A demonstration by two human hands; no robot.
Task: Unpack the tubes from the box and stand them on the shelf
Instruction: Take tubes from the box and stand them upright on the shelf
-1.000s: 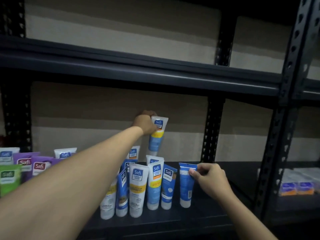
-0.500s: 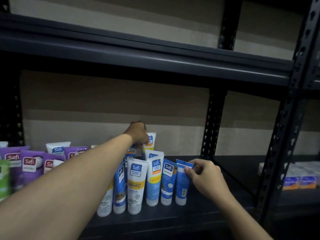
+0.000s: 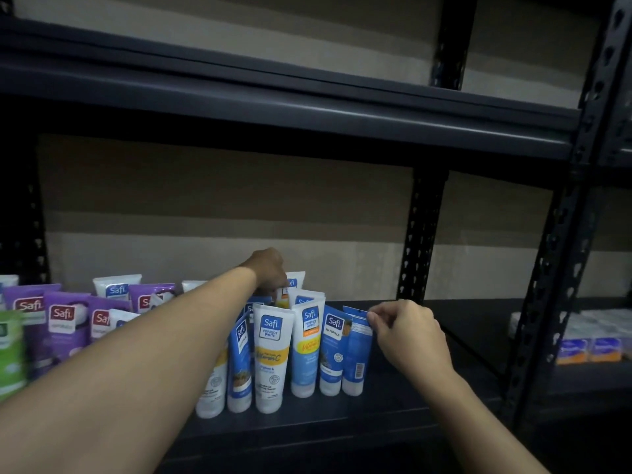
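Dark metal shelf [image 3: 393, 410], blue and white tubes [image 3: 273, 357] standing cap-down, purple tubes [image 3: 63, 323] at left

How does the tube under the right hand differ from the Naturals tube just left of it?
The blue tube at the row's end shows its back, with a barcode; the Naturals tube shows its front label. The right hand pinches the blue tube's top edge; nothing touches the Naturals tube. Both are blue and stand cap-down, side by side on the shelf.

bare shelf [image 3: 461, 336] right of tubes [image 3: 273, 357] — upright post [image 3: 419, 241] behind
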